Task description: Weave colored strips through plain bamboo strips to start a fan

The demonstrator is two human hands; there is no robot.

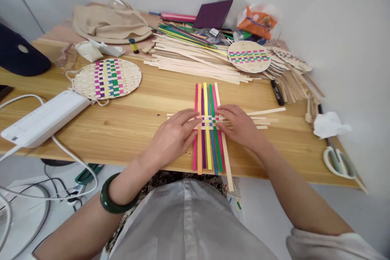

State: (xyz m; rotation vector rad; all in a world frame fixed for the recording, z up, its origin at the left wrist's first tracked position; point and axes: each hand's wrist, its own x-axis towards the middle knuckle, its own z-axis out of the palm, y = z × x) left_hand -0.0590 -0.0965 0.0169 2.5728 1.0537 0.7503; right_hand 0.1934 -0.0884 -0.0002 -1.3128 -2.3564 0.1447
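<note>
Colored flat strips (209, 150) in pink, orange, purple, yellow, blue and green lie lengthwise in front of me, with a plain pale strip (226, 154) at their right side. Several pale crosswise strips (258, 118) pass over and under them, forming a small checkered weave (208, 122) at the middle. My left hand (175, 132) is curled at the weave's left edge, fingertips and thumb pressing on the outer strips. On the opposite edge, my right hand (237, 124) has its bent fingers and thumb on the strips. Both palms hide parts of the crosswise strips.
Behind lie a pile of pale strips (189, 59) and two finished round woven pieces (111, 77), (249, 57). A white power strip (45, 118) with cables sits left. A black marker (277, 92), scissors (338, 160) and crumpled tissue (331, 124) are right.
</note>
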